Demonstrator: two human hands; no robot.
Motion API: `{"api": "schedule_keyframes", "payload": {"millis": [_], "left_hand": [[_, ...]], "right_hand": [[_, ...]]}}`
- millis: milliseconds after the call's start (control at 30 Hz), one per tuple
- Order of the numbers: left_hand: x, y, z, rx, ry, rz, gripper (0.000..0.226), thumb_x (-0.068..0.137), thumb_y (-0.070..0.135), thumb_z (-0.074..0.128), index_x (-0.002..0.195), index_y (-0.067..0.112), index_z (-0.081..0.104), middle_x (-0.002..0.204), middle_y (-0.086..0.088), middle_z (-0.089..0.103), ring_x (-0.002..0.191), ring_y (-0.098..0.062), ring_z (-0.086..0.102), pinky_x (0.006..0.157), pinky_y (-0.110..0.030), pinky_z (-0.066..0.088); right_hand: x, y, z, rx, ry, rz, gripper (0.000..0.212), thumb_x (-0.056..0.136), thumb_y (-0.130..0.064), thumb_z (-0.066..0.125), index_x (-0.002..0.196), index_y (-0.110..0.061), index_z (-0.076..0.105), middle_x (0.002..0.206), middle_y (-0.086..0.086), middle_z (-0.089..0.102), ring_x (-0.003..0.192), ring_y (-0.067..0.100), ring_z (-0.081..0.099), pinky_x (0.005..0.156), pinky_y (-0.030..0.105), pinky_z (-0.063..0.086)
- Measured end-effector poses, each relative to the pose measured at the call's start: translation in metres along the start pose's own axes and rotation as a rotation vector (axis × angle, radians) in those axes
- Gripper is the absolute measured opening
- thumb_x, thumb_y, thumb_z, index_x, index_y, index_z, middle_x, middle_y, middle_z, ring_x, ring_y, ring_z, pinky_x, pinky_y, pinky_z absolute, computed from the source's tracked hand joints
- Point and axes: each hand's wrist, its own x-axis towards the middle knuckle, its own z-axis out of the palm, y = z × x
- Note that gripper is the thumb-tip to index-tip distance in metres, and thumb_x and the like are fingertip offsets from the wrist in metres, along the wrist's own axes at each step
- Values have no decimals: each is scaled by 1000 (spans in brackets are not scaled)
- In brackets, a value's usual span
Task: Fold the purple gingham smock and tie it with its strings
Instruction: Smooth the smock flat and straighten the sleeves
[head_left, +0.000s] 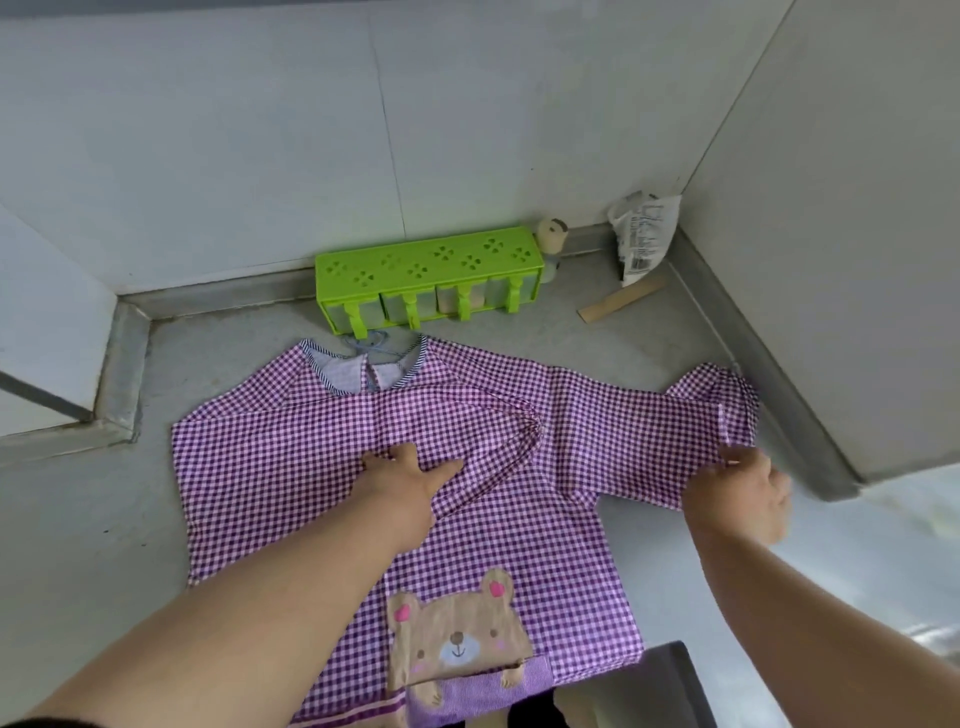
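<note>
The purple gingham smock (291, 457) lies front up on the grey counter, its collar toward the wall and a brown bear patch (457, 639) near me. One sleeve is folded across the chest. My left hand (405, 478) rests flat on that folded sleeve at the middle of the smock. The other sleeve (649, 441) stretches out to the right. My right hand (737, 488) pinches its cuff end (727, 405). A thin blue string (371, 344) shows at the neck opening.
A green box with small drawers (431, 275) stands against the back wall just beyond the collar. A small figurine (551, 241), a white printed bag (644, 234) and a flat wooden stick (621, 304) lie in the back right corner. Walls close in on the left and right.
</note>
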Motion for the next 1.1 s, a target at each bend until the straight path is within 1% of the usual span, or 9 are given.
{"api": "schedule_keyframes", "payload": {"millis": [133,233,333,567,733,833,900,1033,1100], "left_hand": [[-3,1,1,-17,32,17,80,105,49,49,156,61,-12,168,-17,5,148,-57,23,104,-53,53],[-4,0,2,-27,43,18,79,105,50,48,155,63,-12,169,-16,3,150,-57,21,107,-54,51],[-5,-1,4,-30,45,17,78,105,51,47,155,64,-11,167,-17,6,150,-56,20,108,-56,50],[-12,-9,7,-48,55,52,74,108,44,45,150,69,-10,172,-15,-11,157,-50,2,119,-57,38],[-21,-19,8,-33,57,80,77,107,38,48,153,67,-6,173,-12,-17,159,-45,-6,124,-59,30],[-23,-20,7,-16,47,92,74,106,47,47,153,67,-8,173,-10,-18,159,-44,-6,124,-61,27],[-25,-23,8,-54,54,104,73,105,53,47,153,66,-5,174,-8,-17,160,-43,-6,123,-61,28],[-23,-34,5,-166,71,120,67,103,55,50,159,53,13,176,0,-9,162,-33,-1,125,-60,25],[-28,-41,2,-227,83,141,66,102,55,52,159,48,20,176,5,-4,162,-27,2,127,-58,22]], "right_hand": [[26,14,-8,199,-68,251,37,92,-11,49,120,-31,62,133,14,57,117,41,58,104,48,50],[37,19,-9,306,-138,335,32,94,-10,52,122,-16,67,118,15,69,100,41,66,90,48,57],[39,15,-10,312,-228,425,42,95,-27,69,126,0,62,111,18,66,80,36,63,66,37,50],[38,0,-3,567,-477,499,58,91,-34,75,137,-7,54,126,13,66,110,33,66,100,43,55],[32,-27,-18,899,-431,491,27,99,-26,63,120,-11,58,102,7,72,92,25,72,89,41,60],[27,-53,-32,993,-304,351,48,90,-27,58,132,-3,62,119,17,73,73,16,65,68,34,55],[16,-81,-39,1030,-260,270,55,89,-29,54,139,-5,57,115,12,70,76,14,63,64,33,53],[-39,-138,-49,1035,-271,20,57,92,-34,56,145,-21,40,132,-1,59,115,18,63,103,39,52],[-82,-153,-45,965,-355,-311,41,96,-27,58,135,-23,46,123,-5,59,108,0,59,100,19,45]]}}
